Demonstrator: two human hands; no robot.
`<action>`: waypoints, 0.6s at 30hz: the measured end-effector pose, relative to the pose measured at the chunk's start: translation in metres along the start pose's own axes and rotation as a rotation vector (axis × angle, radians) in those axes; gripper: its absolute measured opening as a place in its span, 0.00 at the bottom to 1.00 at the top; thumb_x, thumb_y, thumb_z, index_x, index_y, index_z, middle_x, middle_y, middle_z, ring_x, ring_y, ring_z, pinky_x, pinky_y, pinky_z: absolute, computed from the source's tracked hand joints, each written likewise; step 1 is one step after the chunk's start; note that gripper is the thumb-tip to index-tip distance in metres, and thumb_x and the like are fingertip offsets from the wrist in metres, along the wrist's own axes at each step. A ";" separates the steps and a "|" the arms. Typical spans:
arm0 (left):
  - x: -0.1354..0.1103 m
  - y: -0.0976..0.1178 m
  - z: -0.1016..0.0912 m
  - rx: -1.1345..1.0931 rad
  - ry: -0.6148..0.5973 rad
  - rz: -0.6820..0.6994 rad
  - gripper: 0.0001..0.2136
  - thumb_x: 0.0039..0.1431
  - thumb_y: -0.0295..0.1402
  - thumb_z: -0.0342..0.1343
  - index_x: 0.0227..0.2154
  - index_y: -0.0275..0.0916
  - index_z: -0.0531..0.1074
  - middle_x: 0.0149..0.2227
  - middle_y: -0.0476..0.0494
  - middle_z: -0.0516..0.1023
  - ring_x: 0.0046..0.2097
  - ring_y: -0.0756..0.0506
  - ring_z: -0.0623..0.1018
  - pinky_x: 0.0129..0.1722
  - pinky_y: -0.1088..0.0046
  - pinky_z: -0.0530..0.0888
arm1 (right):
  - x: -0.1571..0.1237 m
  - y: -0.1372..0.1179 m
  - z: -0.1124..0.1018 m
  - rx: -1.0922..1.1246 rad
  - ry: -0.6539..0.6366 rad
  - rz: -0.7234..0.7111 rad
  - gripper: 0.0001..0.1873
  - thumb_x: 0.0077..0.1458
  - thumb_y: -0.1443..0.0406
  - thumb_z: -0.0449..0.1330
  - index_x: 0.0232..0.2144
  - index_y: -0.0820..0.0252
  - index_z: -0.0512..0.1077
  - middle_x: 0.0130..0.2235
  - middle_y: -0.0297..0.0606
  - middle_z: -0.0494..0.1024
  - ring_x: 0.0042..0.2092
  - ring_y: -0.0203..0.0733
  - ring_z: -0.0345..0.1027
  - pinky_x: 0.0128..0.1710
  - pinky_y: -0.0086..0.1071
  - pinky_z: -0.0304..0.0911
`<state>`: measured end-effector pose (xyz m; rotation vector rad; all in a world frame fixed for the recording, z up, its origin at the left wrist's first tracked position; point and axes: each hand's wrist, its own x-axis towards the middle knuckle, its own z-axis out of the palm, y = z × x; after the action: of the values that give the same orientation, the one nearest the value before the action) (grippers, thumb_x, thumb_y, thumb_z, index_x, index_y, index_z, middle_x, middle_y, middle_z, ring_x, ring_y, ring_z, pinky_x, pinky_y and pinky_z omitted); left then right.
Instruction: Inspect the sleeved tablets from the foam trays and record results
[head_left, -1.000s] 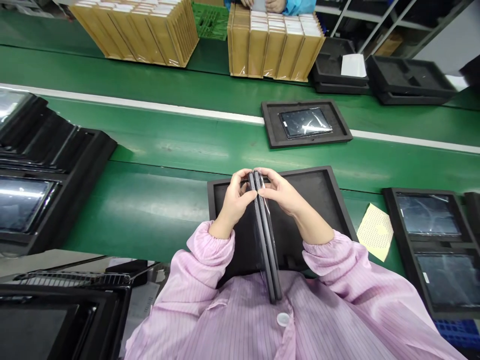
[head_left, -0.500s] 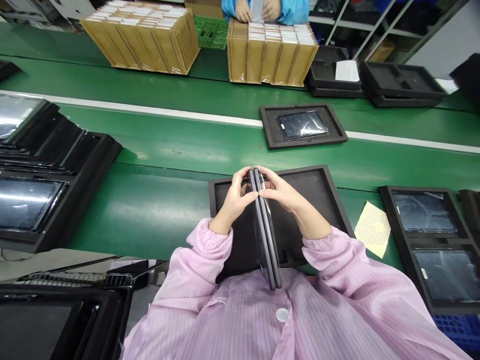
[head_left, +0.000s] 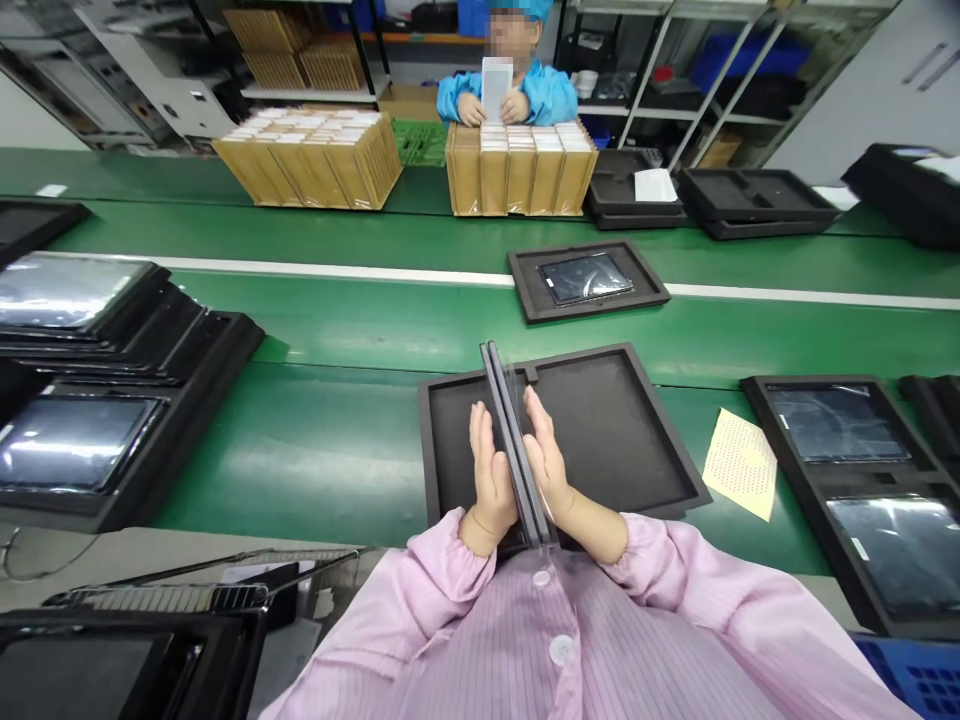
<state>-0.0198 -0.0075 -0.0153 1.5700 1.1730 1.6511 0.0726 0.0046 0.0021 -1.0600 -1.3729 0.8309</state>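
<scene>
Two thin dark tablets (head_left: 510, 430) stand on edge, pressed back to back over an empty black foam tray (head_left: 615, 430) on the green belt. My left hand (head_left: 489, 478) lies flat against their left face, fingers straight. My right hand (head_left: 546, 462) presses flat on the right face. Both palms squeeze the pair together near its lower end, close to my pink coat.
Stacked black trays with screens (head_left: 75, 430) sit at left, more trays with tablets (head_left: 862, 470) at right, a yellow dotted sheet (head_left: 741, 475) beside them. A tray holding one tablet (head_left: 585, 280) lies across the belt. A person in blue (head_left: 510, 95) holds a white card behind brown box rows (head_left: 517, 170).
My hands slid down from pinching the top ends of the tablets to pressing flat on their sides lower down. The view has tilted up, showing the person opposite.
</scene>
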 end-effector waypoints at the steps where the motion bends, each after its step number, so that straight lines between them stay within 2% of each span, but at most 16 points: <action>1: 0.015 0.015 0.000 -0.018 0.015 0.019 0.25 0.66 0.43 0.38 0.63 0.43 0.54 0.67 0.40 0.52 0.67 0.41 0.52 0.66 0.56 0.52 | 0.010 -0.014 0.001 0.039 0.018 -0.024 0.27 0.62 0.53 0.46 0.60 0.55 0.59 0.65 0.40 0.57 0.66 0.47 0.47 0.66 0.48 0.42; 2: 0.031 0.031 0.000 -0.046 0.024 0.027 0.24 0.66 0.44 0.39 0.62 0.43 0.57 0.67 0.40 0.53 0.67 0.41 0.52 0.66 0.57 0.52 | 0.022 -0.029 0.002 0.106 0.020 -0.021 0.26 0.61 0.54 0.47 0.60 0.55 0.60 0.64 0.39 0.58 0.66 0.46 0.48 0.66 0.46 0.43; 4: 0.062 0.060 0.002 -0.105 -0.014 -0.004 0.23 0.65 0.46 0.41 0.56 0.43 0.67 0.64 0.42 0.61 0.67 0.41 0.55 0.66 0.58 0.52 | 0.046 -0.057 0.004 0.276 -0.001 0.088 0.26 0.60 0.57 0.49 0.59 0.56 0.61 0.63 0.38 0.61 0.64 0.44 0.52 0.65 0.42 0.48; 7: 0.088 0.082 0.008 -0.238 -0.029 -0.268 0.25 0.64 0.50 0.40 0.48 0.40 0.75 0.59 0.41 0.69 0.64 0.41 0.62 0.65 0.61 0.55 | 0.068 -0.078 0.010 0.408 0.020 0.379 0.26 0.56 0.60 0.49 0.56 0.59 0.64 0.60 0.39 0.66 0.61 0.44 0.58 0.62 0.39 0.53; 9: 0.091 0.080 0.013 -0.287 0.006 -0.449 0.27 0.63 0.51 0.41 0.46 0.36 0.76 0.58 0.37 0.70 0.61 0.41 0.66 0.64 0.63 0.57 | 0.072 -0.078 0.012 0.381 0.051 0.496 0.24 0.54 0.61 0.50 0.51 0.60 0.69 0.58 0.39 0.69 0.60 0.44 0.60 0.62 0.37 0.52; 11: 0.087 0.073 0.017 -0.296 0.027 -0.525 0.27 0.62 0.52 0.42 0.45 0.35 0.76 0.58 0.36 0.70 0.61 0.41 0.67 0.63 0.64 0.58 | 0.072 -0.072 0.012 0.341 0.056 0.534 0.22 0.52 0.61 0.51 0.48 0.60 0.71 0.57 0.39 0.70 0.60 0.44 0.60 0.62 0.36 0.51; 14: 0.081 0.068 0.019 -0.300 0.039 -0.510 0.27 0.60 0.53 0.44 0.45 0.36 0.76 0.58 0.36 0.69 0.61 0.42 0.67 0.63 0.66 0.59 | 0.068 -0.065 0.009 0.306 0.056 0.531 0.24 0.52 0.60 0.51 0.51 0.60 0.70 0.58 0.38 0.69 0.60 0.44 0.60 0.60 0.36 0.54; 18: 0.079 0.073 0.019 -0.299 0.036 -0.498 0.27 0.60 0.54 0.44 0.45 0.35 0.76 0.58 0.36 0.70 0.61 0.41 0.67 0.63 0.65 0.59 | 0.064 -0.066 0.004 0.256 0.041 0.475 0.24 0.52 0.59 0.51 0.49 0.59 0.71 0.58 0.38 0.69 0.61 0.43 0.57 0.60 0.34 0.54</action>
<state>-0.0005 0.0319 0.0850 0.9697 1.1555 1.4400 0.0641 0.0421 0.0850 -1.2087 -0.9559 1.2864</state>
